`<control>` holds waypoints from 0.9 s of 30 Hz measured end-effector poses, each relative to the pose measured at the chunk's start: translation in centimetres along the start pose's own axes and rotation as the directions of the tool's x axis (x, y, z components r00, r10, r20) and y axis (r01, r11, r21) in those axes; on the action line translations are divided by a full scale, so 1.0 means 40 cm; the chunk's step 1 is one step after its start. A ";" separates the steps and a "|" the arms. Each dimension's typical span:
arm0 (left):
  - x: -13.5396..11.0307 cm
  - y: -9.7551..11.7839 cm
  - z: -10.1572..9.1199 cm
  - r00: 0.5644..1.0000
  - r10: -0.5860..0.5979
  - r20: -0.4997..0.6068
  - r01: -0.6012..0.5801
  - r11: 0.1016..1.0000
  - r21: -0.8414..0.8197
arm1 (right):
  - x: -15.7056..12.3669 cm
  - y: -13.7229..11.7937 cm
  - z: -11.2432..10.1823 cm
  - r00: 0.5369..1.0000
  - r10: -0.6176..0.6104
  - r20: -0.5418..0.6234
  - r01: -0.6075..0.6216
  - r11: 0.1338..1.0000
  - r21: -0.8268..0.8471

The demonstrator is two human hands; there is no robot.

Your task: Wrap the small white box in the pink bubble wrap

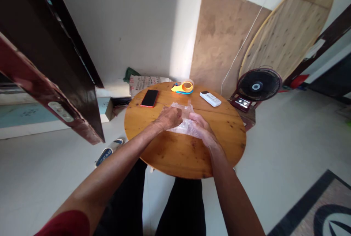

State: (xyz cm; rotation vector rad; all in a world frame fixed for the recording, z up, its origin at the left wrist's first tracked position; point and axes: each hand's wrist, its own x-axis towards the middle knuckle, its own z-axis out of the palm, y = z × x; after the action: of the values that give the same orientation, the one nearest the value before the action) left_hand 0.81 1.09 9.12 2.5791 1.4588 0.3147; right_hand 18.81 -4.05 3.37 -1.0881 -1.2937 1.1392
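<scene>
On the round table, clear plastic in both hands, bare wood toward the near edge.

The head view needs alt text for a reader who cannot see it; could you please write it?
A left hand and right hand handle crinkled clear plastic on a round wooden table. Beyond lie a phone, tape dispenser and white device.

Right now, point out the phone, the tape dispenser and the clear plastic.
Phone (149, 98), head view: on its dark screen.
Tape dispenser (180, 88), head view: on its yellow body.
Clear plastic (185, 125), head view: on its wrinkled middle.
</scene>
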 end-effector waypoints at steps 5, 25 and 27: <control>0.026 -0.012 0.029 1.000 -0.012 0.012 0.013 0.999 -0.036 | 0.006 0.011 0.007 0.994 0.021 -0.106 -0.047 0.965 -0.256; 0.054 -0.061 0.124 0.998 -0.020 0.061 0.054 0.791 -0.609 | 0.033 0.064 0.022 0.912 -0.094 -0.399 -0.012 0.967 -0.255; 0.052 -0.066 0.130 0.999 -0.008 0.043 0.034 0.777 -0.629 | 0.032 0.060 0.022 0.908 -0.097 -0.406 -0.010 0.968 -0.252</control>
State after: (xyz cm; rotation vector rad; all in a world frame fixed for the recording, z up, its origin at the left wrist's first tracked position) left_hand 1.03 4.05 3.68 2.0037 1.1081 0.6268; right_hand 17.85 -2.51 1.16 -1.3931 -1.1285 0.6669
